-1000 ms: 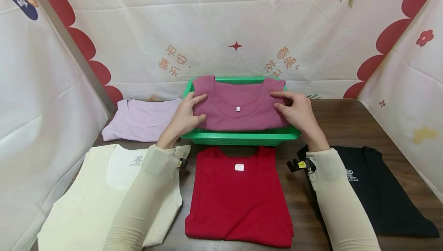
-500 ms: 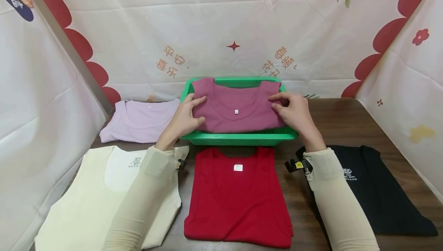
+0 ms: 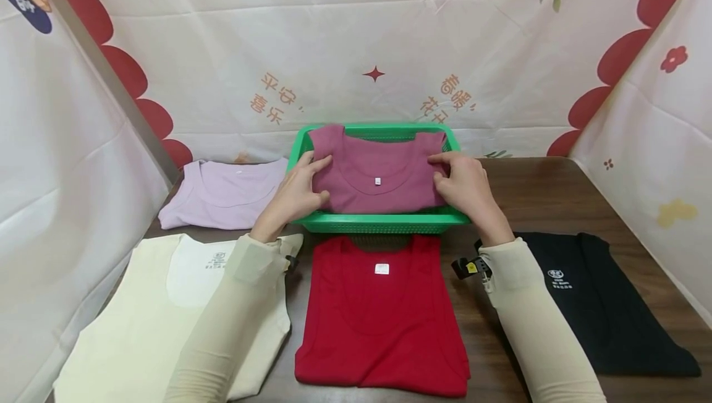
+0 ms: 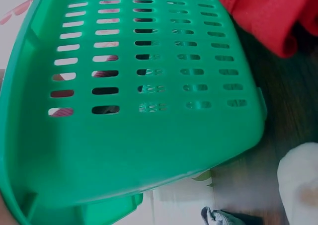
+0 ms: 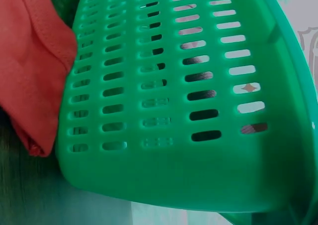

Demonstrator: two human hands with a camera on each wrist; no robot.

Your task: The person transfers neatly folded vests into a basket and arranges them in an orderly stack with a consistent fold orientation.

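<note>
A folded dusty-pink tank top (image 3: 375, 196) with a small white neck label lies neckline-back in the green plastic basket (image 3: 384, 224). My left hand (image 3: 296, 194) holds its left side, thumb and index finger on the fabric. On the opposite side, my right hand (image 3: 468, 188) grips the right edge, thumb and index finger lying on top. The remaining fingers of both hands are mostly hidden. Neither hand's hold shows in the wrist views, which face the slotted walls of the basket (image 4: 124, 140).
A red tank top (image 3: 384, 341) lies in front of the basket. To the left are a lilac top (image 3: 233, 186) and a cream one (image 3: 133, 304); a black one (image 3: 617, 310) lies at the right. Printed cloth (image 3: 222, 69) encloses the brown table (image 3: 539, 199).
The pink top has settled slightly lower in the basket. Its right edge has moved inward with my right hand, which shifted left. My left hand has stayed nearly in place.
</note>
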